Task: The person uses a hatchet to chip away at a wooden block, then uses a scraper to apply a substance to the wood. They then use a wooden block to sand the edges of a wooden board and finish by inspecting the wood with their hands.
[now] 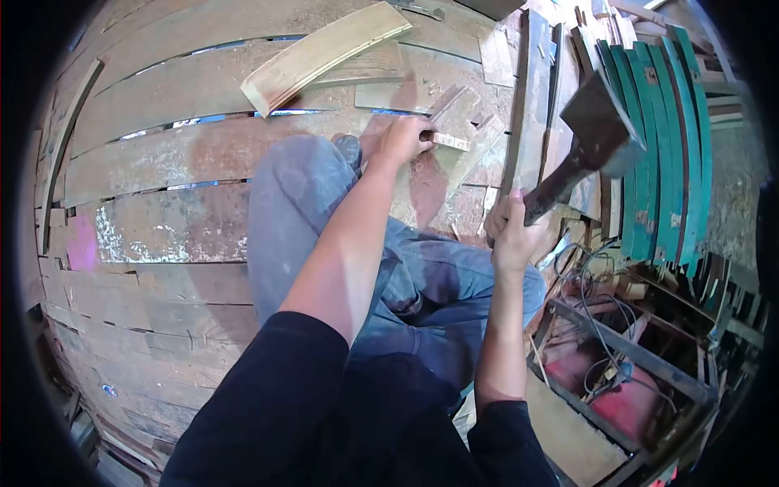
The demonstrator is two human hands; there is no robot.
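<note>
My left hand (402, 140) is closed around a small block of wood (451, 142), whose pale end sticks out past the fingers. Wood offcuts (479, 146) lie on the boards just beyond it. In my right hand (516, 231) is a hatchet (599, 122), gripped by its short dark handle and raised to the right of the block. Its broad dark head points up and away from me, apart from the wood. The handle's lower end is hidden in my fist.
A curved pale board (324, 57) lies on the plank floor (162, 162) at the far left. Green slats (657, 154) are stacked at the right. Nearer me on that side, a metal frame (633, 341) holds loose cables and a red object (629, 406).
</note>
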